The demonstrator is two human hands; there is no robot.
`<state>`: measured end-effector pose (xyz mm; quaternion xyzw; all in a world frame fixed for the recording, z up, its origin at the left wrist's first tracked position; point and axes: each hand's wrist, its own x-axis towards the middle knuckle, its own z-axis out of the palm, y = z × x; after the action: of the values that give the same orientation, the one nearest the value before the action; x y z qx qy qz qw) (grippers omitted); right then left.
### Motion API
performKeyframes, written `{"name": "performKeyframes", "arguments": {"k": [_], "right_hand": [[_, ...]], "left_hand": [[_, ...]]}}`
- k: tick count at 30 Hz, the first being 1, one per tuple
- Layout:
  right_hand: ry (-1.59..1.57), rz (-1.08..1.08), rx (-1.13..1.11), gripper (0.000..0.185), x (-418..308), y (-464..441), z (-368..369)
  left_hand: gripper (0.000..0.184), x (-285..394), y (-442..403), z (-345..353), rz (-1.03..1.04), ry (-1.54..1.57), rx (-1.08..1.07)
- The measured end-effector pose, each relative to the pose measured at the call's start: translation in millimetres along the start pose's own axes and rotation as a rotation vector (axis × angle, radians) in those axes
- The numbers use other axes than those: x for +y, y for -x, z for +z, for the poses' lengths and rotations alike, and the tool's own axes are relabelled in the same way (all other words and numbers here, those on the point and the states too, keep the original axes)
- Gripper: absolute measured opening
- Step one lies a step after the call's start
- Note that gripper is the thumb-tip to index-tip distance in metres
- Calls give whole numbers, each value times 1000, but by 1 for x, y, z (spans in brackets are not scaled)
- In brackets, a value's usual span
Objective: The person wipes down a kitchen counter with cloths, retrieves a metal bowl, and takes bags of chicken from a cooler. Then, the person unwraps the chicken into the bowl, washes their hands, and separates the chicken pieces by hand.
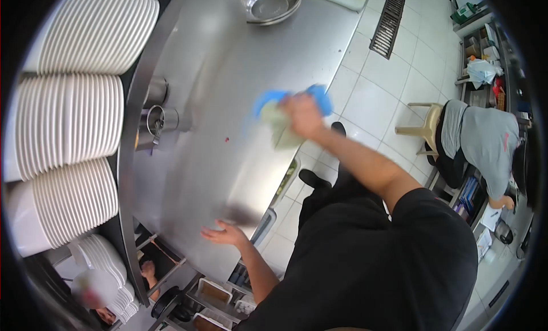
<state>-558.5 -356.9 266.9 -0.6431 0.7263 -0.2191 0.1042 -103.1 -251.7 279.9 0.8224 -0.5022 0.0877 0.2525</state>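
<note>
My right hand (303, 115) is closed on a cloth (275, 117), blue with a pale green part, on the steel table (228, 91) close to its edge. The hand and cloth are blurred by motion. Over the same table, nearer my body, my left hand (227, 234) holds nothing, with its fingers spread. I cannot tell if it touches the surface. A small red speck (226, 139) lies on the metal between the two hands. Farther along the table sits a metal bowl (269, 5).
Stacks of white plates (68, 122) fill the shelf opposite. Metal containers (162, 118) stand below it. Another person's hand (148, 269) shows beneath the shelf. Behind me a person in grey (485, 134) sits on a stool (419, 125). A drain grate (389, 22) crosses the tiled floor.
</note>
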Motion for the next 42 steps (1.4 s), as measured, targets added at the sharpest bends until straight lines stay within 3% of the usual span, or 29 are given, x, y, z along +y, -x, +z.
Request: {"name": "performKeyframes", "arguments": {"k": [1, 2, 4, 5, 6, 7, 9, 10, 11, 12, 13, 14, 15, 18, 19, 21, 23, 26, 28, 29, 31, 32, 33, 34, 35, 37, 38, 42], "right_hand": [[30, 155, 41, 53, 42, -21, -20], [155, 153, 128, 40, 79, -37, -49], [154, 138, 112, 44, 153, -71, -79], [103, 124, 100, 47, 157, -85, -93], [48, 110, 86, 50, 155, -93, -108], [-10, 91, 66, 53, 149, -99, -119], [-77, 10, 16, 60, 96, -104, -124], [-148, -48, -62, 62, 68, -102, -115], [-218, -101, -140, 63, 42, -95, -99], [-319, -251, -152, 59, 21, -83, -67], [-326, -252, -491, 59, -13, -81, -76], [-222, -369, -687, 56, -42, -70, -71], [-347, -489, -656, 56, -55, -50, -49], [-422, -797, -562, 55, -67, -25, 27], [-404, -891, -530, 56, -76, -21, 51], [28, -1065, -259, 56, -94, -18, 111], [82, -1022, -192, 56, -103, -40, 130], [-426, -681, -402, 55, -109, -105, 110], [-417, -605, -315, 56, -125, -152, 135], [-242, -632, -176, 57, -137, -172, 150], [-252, -589, -628, 58, -139, -239, 126], [-376, -463, -437, 56, -143, -260, 156], [-512, -351, -238, 54, -146, -282, 173], [-418, -343, -44, 53, -143, -307, 189], [-324, -335, 148, 52, -138, -333, 186], [-22, -288, 242, 52, -132, -387, 182], [181, -247, 142, 52, -129, -413, 181], [65, -72, 212, 52, -98, -487, 167]], "left_hand": [[72, 28, -1, 13, 66, 39, 3], [70, 58, -2, 26, 128, 74, 1], [66, 155, -19, 37, 248, 302, -200], [64, 215, -30, 46, 292, 410, -236], [66, 291, -41, 46, 79, 772, -467], [68, 331, -61, 76, 164, 828, -547], [75, 432, -91, 117, 116, 901, -674], [89, 477, -105, 135, 41, 1018, -812], [104, 520, -116, 156, -33, 912, -850], [105, 559, -124, 163, -151, 893, -1007], [106, 591, -127, 164, -269, 872, -1169], [97, 610, -125, 163, -384, 900, -1258], [88, 622, -122, 167, -504, 921, -1350], [61, 621, -116, 214, -484, 983, -1542], [52, 620, -116, 224, -479, 1031, -1490], [37, 617, -115, 236, -472, 1139, -1389], [35, 608, -121, 231, -464, 1106, -1346], [27, 574, -144, 210, -493, 1102, -1268], [16, 543, -168, 181, -516, 1116, -1218], [8, 524, -179, 160, -535, 1119, -1204], [20, 496, -194, 119, -656, 1036, -1037], [20, 468, -202, 101, -626, 1104, -1076], [9, 424, -217, 94, -659, 1108, -1125], [11, 380, -233, 86, -692, 1111, -1175], [11, 372, -219, 69, -679, 1026, -904], [11, 331, -211, 38, -740, 914, -873], [12, 309, -206, 25, -768, 884, -852], [33, 268, -165, 11, -850, 1004, -829]]}}
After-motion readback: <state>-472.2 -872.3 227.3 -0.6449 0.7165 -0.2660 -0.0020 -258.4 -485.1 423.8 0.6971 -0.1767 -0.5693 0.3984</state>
